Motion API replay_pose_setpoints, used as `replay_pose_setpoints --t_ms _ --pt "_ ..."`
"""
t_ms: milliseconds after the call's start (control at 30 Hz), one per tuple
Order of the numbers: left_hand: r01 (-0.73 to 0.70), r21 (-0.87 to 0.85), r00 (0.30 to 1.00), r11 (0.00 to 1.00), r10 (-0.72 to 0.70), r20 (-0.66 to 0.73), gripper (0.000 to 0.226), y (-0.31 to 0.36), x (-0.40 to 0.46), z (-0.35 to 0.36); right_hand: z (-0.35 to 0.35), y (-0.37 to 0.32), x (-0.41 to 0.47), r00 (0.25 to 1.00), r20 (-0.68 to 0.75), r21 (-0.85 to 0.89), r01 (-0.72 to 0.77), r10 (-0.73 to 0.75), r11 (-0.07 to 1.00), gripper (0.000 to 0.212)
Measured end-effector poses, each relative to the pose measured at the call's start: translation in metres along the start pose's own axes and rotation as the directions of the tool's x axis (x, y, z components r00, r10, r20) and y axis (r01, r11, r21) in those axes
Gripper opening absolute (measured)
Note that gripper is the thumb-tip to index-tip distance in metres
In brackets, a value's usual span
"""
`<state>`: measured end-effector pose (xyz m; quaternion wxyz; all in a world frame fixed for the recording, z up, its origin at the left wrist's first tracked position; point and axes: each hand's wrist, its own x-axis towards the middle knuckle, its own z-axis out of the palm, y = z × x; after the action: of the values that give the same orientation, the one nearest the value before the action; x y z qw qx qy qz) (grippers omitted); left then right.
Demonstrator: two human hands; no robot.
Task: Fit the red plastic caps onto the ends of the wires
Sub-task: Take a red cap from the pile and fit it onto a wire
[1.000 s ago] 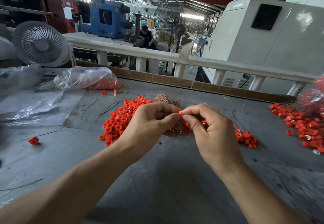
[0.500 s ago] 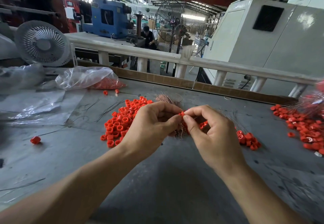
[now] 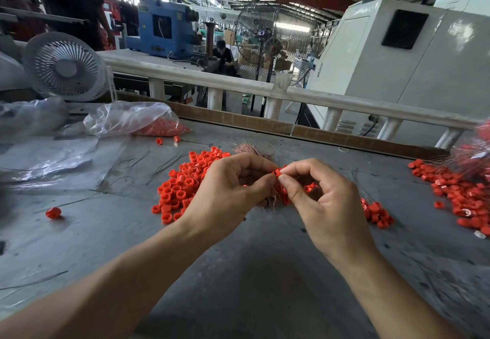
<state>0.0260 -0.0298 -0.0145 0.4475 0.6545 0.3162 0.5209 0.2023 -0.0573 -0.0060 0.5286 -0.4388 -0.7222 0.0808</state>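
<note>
Grey bench (image 3: 79, 232): both hands, left hand (image 3: 228, 195) and right hand (image 3: 326, 206), pinch one cap (image 3: 276, 172); seating it on a wire end likely needs steady push.

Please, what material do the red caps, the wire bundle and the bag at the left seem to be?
Red caps: likely moulded plastic, uniform colour, slight sheen. Wire bundle: probably copper, pinkish metallic strands. Bag: thin clear plastic film, wrinkled and glossy.

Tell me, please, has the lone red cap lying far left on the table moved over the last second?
No. The lone red cap keeps its place left of the cap pile on the table.
</note>
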Motion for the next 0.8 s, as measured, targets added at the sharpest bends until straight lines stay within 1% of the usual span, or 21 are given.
replay_pose_setpoints --t_ms 167,367,600,800 --pt "0.002 -0.042 1.000 0.999 -0.003 -0.002 0.011 -0.002 0.001 0.001 -0.005 0.003 0.003 0.997 0.010 -0.054 0.073 -0.073 0.996 0.008" --pt "0.036 -0.077 0.999 0.996 -0.034 0.027 0.014 -0.001 0.002 0.001 -0.010 0.005 0.006 0.987 0.048 -0.086 0.156 -0.152 0.984 0.004" --pt "0.081 -0.115 0.996 0.990 -0.078 0.034 0.011 0.004 0.000 0.001 -0.013 0.011 0.008 0.982 0.069 -0.076 0.180 -0.175 0.981 0.005" --pt "0.157 -0.170 0.987 0.973 -0.152 0.043 0.012 0.007 -0.001 0.001 -0.009 0.012 0.008 0.984 0.058 -0.061 0.172 -0.168 0.983 0.006"
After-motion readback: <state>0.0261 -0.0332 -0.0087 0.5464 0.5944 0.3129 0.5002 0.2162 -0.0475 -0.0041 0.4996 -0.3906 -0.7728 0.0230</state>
